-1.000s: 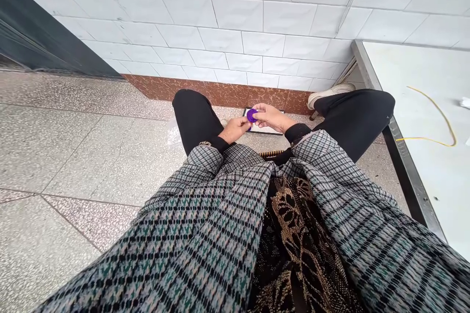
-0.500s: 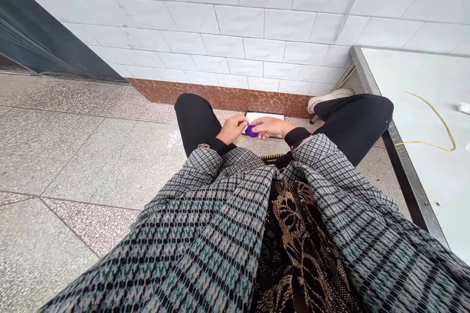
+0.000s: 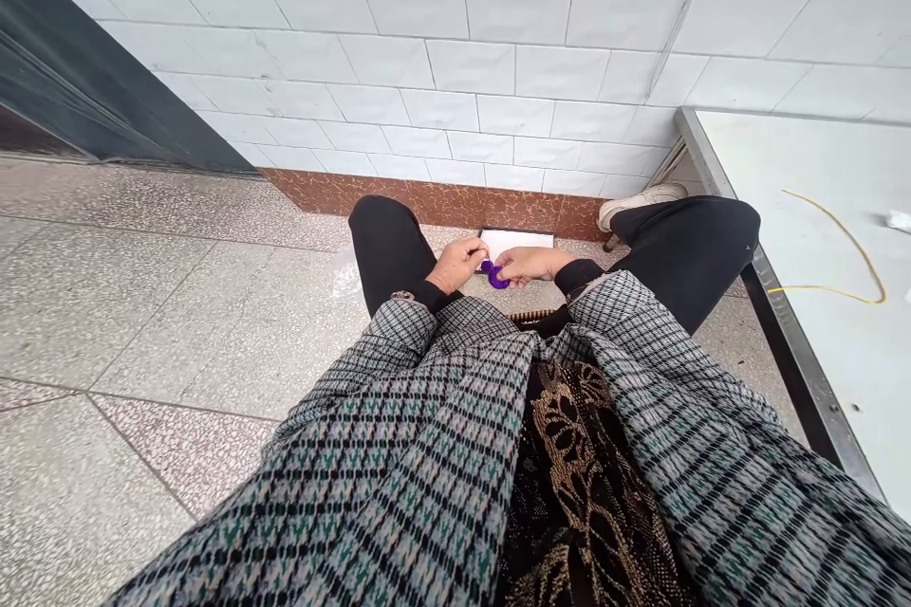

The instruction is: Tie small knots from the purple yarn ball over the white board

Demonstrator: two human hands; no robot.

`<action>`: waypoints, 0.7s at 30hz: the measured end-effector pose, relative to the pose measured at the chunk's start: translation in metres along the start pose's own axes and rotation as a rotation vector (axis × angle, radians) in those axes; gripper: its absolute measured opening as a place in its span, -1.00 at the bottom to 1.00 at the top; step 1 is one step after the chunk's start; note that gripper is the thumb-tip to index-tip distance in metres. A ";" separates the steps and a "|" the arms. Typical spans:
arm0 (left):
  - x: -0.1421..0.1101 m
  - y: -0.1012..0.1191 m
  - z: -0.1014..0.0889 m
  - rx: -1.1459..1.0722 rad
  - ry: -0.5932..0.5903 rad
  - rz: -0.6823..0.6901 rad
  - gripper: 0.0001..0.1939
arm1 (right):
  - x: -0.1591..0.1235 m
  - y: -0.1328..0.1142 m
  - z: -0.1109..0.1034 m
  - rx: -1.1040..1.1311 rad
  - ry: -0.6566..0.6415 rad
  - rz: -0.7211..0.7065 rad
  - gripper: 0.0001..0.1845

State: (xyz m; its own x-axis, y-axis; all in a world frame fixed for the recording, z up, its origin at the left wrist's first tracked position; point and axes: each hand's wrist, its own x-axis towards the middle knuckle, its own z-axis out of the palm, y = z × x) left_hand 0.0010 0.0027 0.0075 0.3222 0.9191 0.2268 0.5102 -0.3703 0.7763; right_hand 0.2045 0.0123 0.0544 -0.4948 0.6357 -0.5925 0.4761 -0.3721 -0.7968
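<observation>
Between my knees, my right hand (image 3: 528,266) pinches a small round purple piece (image 3: 499,279) with a curved rim. It looks textured, like knitted or beaded work, but is too small to tell which. Close beside it on the left, my left hand (image 3: 459,264) has thumb and fingertips pressed together, with what looks like a thin purple strand running down from them. A smaller purple bit (image 3: 486,266) shows just below these fingertips. Behind and beneath the hands lies a shallow white tray (image 3: 518,241) with a dark rim, partly covered by them.
A clear plastic bag (image 3: 346,273) lies on the speckled floor beside my left knee. To the right stands a white-topped table (image 3: 804,209) with a metal edge, bearing a yellow cord (image 3: 864,251) and a white scrap (image 3: 900,221). The tiled wall (image 3: 470,66) rises close ahead.
The purple piece has turned, showing its curved rim. My left fingertips have drawn slightly up and away from it. The whole view has shifted a little downward.
</observation>
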 end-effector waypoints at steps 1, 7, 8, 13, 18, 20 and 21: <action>0.000 -0.003 0.001 -0.027 0.008 -0.040 -0.82 | -0.003 -0.001 0.000 0.087 -0.040 -0.023 -0.80; -0.005 -0.003 0.017 -0.135 -0.133 -0.155 -0.80 | -0.005 -0.011 0.000 0.582 0.142 -0.270 -0.84; -0.005 0.000 0.019 -0.131 -0.177 -0.119 -0.80 | -0.003 -0.010 0.000 0.563 0.208 -0.281 -0.82; -0.005 0.013 0.011 -0.007 -0.217 0.087 -0.77 | 0.010 -0.001 -0.001 0.101 0.400 -0.159 -0.63; -0.003 -0.002 0.005 0.007 -0.021 -0.010 -0.79 | -0.003 -0.001 0.000 0.118 0.013 -0.048 -0.77; -0.003 -0.009 0.010 -0.017 -0.021 -0.081 -0.80 | -0.010 -0.005 0.000 0.307 -0.052 -0.129 -0.81; -0.003 -0.011 0.013 -0.028 -0.045 -0.094 -0.80 | -0.012 -0.007 0.000 0.397 -0.029 -0.178 -0.81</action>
State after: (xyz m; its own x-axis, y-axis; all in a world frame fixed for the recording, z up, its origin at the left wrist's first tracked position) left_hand 0.0051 0.0020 -0.0092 0.3101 0.9423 0.1260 0.5177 -0.2786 0.8089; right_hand 0.2067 0.0073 0.0670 -0.5671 0.6959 -0.4406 0.0678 -0.4937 -0.8670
